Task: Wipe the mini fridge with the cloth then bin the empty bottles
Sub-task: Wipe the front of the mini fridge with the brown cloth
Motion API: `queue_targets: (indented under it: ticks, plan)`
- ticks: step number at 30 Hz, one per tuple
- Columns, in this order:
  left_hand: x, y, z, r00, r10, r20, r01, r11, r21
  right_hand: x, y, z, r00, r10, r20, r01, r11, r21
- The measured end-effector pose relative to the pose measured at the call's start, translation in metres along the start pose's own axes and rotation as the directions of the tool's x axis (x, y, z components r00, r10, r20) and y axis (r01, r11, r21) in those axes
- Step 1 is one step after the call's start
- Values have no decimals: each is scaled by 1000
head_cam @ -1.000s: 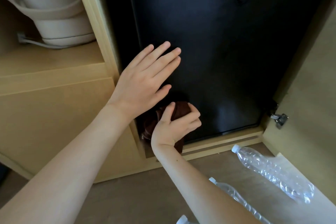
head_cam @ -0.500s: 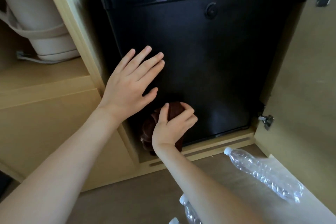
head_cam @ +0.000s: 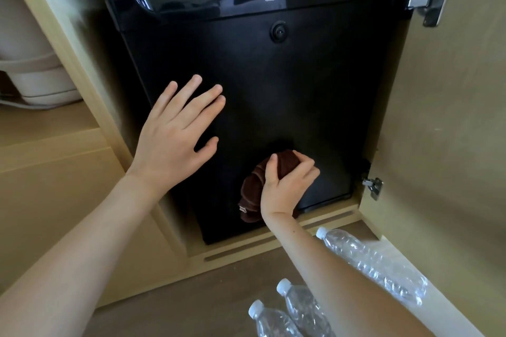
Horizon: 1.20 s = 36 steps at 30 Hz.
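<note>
The left hand (head_cam: 175,134) lies flat, fingers spread, on the black mini fridge (head_cam: 273,85) door; the right hand (head_cam: 287,186) clenches the brown cloth (head_cam: 253,194) against its lower part; three empty bottles (head_cam: 369,262) lie on the floor (head_cam: 205,301).

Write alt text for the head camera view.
A person's right hand presses a bunched brown cloth low on the black mini fridge door, while the left hand lies flat on the door. Three clear plastic bottles lie on the floor below the open wooden cabinet.
</note>
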<state>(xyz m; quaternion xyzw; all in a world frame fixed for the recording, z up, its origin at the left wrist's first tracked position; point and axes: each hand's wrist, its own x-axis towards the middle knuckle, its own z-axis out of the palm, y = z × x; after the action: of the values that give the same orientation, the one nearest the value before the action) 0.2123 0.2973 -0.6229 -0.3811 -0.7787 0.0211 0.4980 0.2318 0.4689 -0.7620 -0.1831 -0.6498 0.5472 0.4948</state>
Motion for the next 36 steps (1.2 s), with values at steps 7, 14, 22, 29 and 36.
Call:
queue_targets:
  ticks: [7,14,22,29,36]
  plan:
    - [7,16,13,999,7,35,-8,1000,20,32,32,-28,992,-106,64,111,990,-92]
    - [13,33,29,1000,4,11,-4,1000,30,63,64,-54,992,-90,87,103,980,-169]
    - [12,32,32,1000,9,-8,-9,999,49,59,75,-46,997,20,-71,-32,985,-171]
    - [9,34,30,1000,8,12,-9,999,46,3,51,-10,991,79,-105,-86,995,-59]
    - [-8,28,25,990,63,126,-68,997,30,-48,22,17,985,147,-88,-151,988,-37]
